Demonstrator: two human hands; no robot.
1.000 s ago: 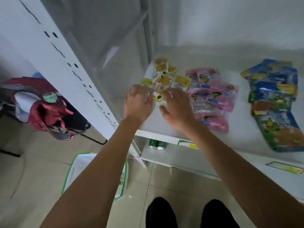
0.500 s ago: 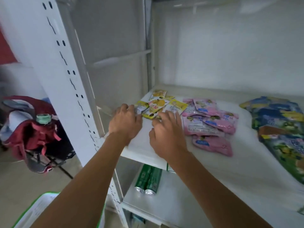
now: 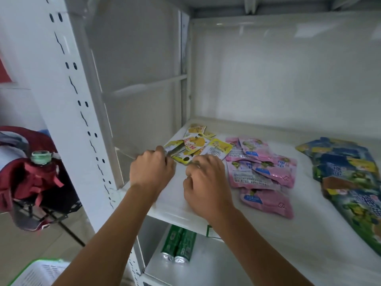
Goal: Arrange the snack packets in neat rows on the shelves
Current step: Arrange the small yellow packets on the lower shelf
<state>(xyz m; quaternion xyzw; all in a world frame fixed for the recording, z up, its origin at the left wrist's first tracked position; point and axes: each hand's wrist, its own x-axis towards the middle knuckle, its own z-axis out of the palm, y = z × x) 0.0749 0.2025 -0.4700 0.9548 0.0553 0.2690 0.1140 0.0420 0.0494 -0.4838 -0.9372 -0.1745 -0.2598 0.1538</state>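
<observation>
A loose pile of small yellow snack packets (image 3: pixel 198 143) lies at the left back of the white shelf (image 3: pixel 175 211). My left hand (image 3: pixel 151 170) pinches the near left edge of one yellow packet. Just right of it, my right hand (image 3: pixel 204 182) has its fingers curled at the pile's near edge on another yellow packet. Beside the yellow pile, several pink packets (image 3: pixel 261 170) lie overlapping. Large blue-green packets (image 3: pixel 350 178) run in a row along the right.
Two green cans (image 3: pixel 179 244) lie on the lower shelf. A perforated white upright (image 3: pixel 82 112) stands at the left. Beyond it a red bag with a green-capped bottle (image 3: pixel 40 156) rests on a stand. A white, green-rimmed basket (image 3: pixel 39 273) sits on the floor.
The view has risen and closed in on the shelf. Both hands have drawn slightly toward me and their fingers have closed on yellow packets at the pile's near edge.
</observation>
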